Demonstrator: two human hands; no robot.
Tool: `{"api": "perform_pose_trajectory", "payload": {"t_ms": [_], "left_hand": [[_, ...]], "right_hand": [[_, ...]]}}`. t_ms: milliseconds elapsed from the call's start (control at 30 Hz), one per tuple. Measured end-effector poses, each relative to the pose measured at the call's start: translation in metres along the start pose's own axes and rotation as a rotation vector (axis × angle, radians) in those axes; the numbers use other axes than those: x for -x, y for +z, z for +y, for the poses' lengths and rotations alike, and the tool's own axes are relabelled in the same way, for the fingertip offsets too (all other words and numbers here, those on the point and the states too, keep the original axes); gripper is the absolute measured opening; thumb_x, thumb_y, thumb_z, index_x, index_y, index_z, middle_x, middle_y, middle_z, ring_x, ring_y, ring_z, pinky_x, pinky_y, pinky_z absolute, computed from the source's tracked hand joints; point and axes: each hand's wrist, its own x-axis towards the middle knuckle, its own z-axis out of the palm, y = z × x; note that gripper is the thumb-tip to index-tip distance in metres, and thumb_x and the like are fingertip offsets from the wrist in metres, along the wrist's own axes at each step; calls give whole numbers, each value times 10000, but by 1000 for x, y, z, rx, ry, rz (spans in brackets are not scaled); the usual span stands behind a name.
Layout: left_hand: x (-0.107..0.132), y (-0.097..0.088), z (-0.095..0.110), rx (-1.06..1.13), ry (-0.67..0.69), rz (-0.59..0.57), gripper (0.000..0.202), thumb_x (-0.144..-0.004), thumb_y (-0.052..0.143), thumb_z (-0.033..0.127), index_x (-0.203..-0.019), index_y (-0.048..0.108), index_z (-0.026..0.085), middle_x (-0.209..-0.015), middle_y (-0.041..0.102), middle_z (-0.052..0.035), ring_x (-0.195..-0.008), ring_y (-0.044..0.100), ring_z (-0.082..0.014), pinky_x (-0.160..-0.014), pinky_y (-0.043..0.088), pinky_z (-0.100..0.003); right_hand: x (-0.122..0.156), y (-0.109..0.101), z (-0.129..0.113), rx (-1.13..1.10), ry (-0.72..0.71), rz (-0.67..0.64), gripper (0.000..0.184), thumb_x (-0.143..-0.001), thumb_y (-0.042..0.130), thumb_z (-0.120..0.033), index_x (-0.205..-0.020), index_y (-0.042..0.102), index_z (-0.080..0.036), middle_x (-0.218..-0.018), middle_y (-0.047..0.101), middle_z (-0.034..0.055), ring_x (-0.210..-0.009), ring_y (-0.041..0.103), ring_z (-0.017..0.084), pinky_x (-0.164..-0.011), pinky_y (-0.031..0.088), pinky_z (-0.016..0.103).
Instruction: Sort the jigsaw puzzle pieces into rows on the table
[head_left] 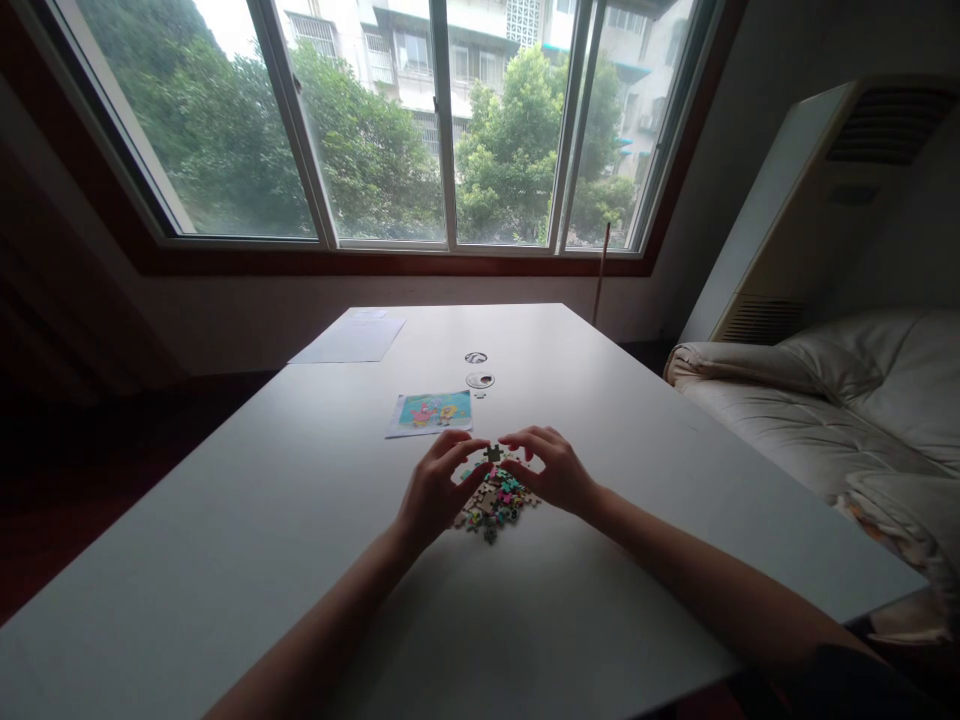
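A dark jigsaw piece (493,453) is held up between the fingertips of both hands, above a loose heap of jigsaw pieces (491,503) on the white table. My left hand (436,482) pinches it from the left with thumb and index finger. From the right, the thumb and index finger of my right hand (559,474) close on its other side. The heap mixes pink, teal, yellow and plain brown pieces, partly hidden behind the hands. Just beyond my left hand lies a colourful cartoon picture sheet (435,411).
Two small round items (480,380) and a tiny pale piece (480,396) lie past the heap. White paper sheets (349,338) rest at the table's (247,560) far left corner. A pale sofa (817,420) stands to the right, with a wide window ahead.
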Motion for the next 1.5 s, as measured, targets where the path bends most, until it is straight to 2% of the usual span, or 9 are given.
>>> {"api": "perform_pose_trajectory", "payload": {"t_ms": [267, 433, 567, 700, 800, 1000, 1200, 1333, 1500], "left_hand": [[-1, -1, 4, -25, 13, 9, 225, -772, 585, 258, -992, 585, 213, -917, 534, -47, -808, 559, -154, -714, 484, -282], [-2, -3, 4, -12, -30, 14, 256, -776, 568, 253, -1025, 562, 195, -960, 525, -58, -700, 536, -121, -646, 483, -262], [-1, -3, -6, -1, -103, -13, 140, -797, 527, 263, -887, 597, 181, -894, 537, -48, -646, 518, -115, -616, 461, -259], [0, -1, -16, -2, -201, -108, 158, -803, 503, 282, -772, 615, 175, -748, 560, -28, -613, 511, -125, -592, 435, -249], [1, 0, -18, 1, -227, -125, 180, -802, 494, 277, -722, 618, 174, -710, 567, -18, -603, 515, -122, -580, 426, -233], [1, 6, -18, -9, -293, -111, 190, -786, 491, 273, -680, 608, 167, -644, 570, -4, -556, 508, -116, -543, 410, -217], [0, 6, -19, -23, -353, -101, 210, -776, 483, 295, -663, 601, 163, -637, 580, -7, -543, 501, -117, -525, 400, -215], [0, 4, -20, -30, -371, -105, 221, -775, 479, 305, -652, 596, 163, -622, 570, -6, -541, 498, -118, -522, 400, -214], [1, 4, -21, -29, -374, -116, 216, -779, 469, 293, -663, 595, 162, -629, 562, -6, -548, 497, -116, -527, 402, -212]], "right_hand": [[-1, 2, -1, 25, -33, 1, 200, -817, 550, -297, -998, 594, -223, -882, 630, 40, -709, 564, 136, -713, 397, 282], [-2, -4, 7, 80, -53, 62, 212, -818, 555, -293, -1007, 587, -204, -871, 633, 34, -670, 555, 123, -708, 389, 281], [-7, -16, 19, 139, -54, 140, 199, -823, 549, -280, -1000, 584, -197, -848, 633, 22, -580, 529, 100, -697, 390, 282], [-8, -23, 28, 174, -47, 180, 199, -821, 549, -260, -1007, 578, -197, -843, 630, 18, -588, 534, 101, -702, 393, 285], [-6, -22, 29, 174, -44, 171, 198, -816, 555, -254, -1006, 577, -201, -847, 628, 14, -575, 529, 97, -703, 397, 288], [-19, -15, 42, 127, 21, 71, 207, -814, 550, -266, -1005, 577, -190, -836, 614, 19, -599, 518, 97, -685, 413, 269], [-66, 2, 94, 116, 237, -237, 191, -785, 572, -263, -952, 611, -179, -823, 617, 15, -670, 538, 98, -656, 423, 218], [-85, 23, 126, 158, 325, -281, 173, -751, 604, -280, -885, 650, -181, -819, 620, 27, -686, 546, 120, -630, 419, 222], [-90, 43, 143, 222, 434, -307, 192, -723, 622, -323, -863, 671, -201, -855, 603, 44, -752, 549, 153, -663, 409, 241]]}}
